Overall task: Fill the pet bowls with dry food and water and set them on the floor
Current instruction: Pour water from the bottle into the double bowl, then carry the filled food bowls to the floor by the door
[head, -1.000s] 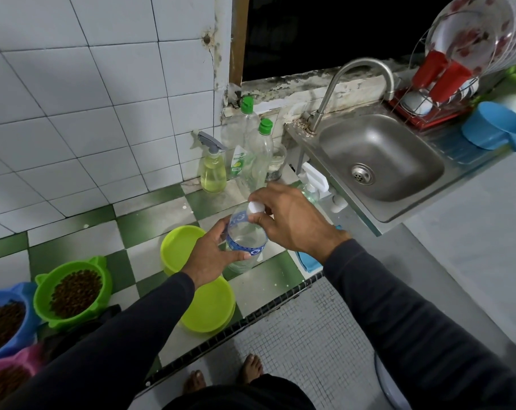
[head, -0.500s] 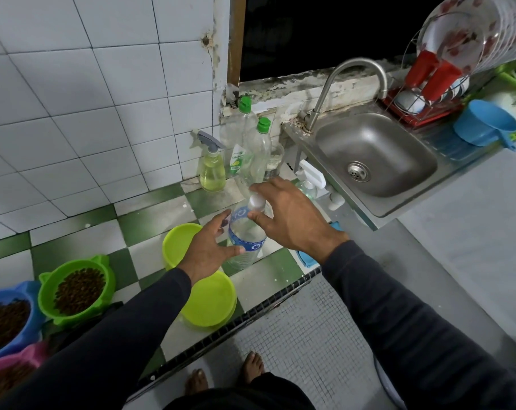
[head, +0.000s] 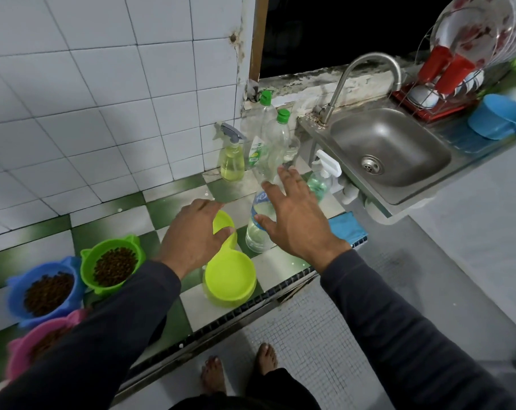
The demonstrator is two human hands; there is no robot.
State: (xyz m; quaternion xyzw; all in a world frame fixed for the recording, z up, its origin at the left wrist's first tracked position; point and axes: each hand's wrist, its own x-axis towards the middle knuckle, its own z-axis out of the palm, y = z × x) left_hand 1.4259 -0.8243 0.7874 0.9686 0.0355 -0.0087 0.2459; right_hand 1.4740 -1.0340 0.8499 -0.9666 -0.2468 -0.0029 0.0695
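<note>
While both dark-sleeved arms reach in from the bottom of the frame, the left hand point(head: 196, 232) hovers at centre with fingers loosely spread, its thumb at the rim of the far cup of a lime-green plastic double pet bowl point(head: 230, 273); whether it touches cannot be told. That bowl sits on the green-and-white checkered tile counter point(head: 126, 220), both cups looking dry. Right of it, the right hand point(head: 295, 220) is spread wide with straight fingers, holding nothing, just in front of a clear plastic water bottle with a blue label point(head: 258, 229) that stands upright, part full. At lower left sit a green plastic bowl of brown kibble point(head: 112, 267), a blue plastic bowl of kibble point(head: 47, 291) and a pink plastic bowl point(head: 41, 341), partly hidden by the left sleeve. At upper right lies a stainless steel sink point(head: 389, 149).
</note>
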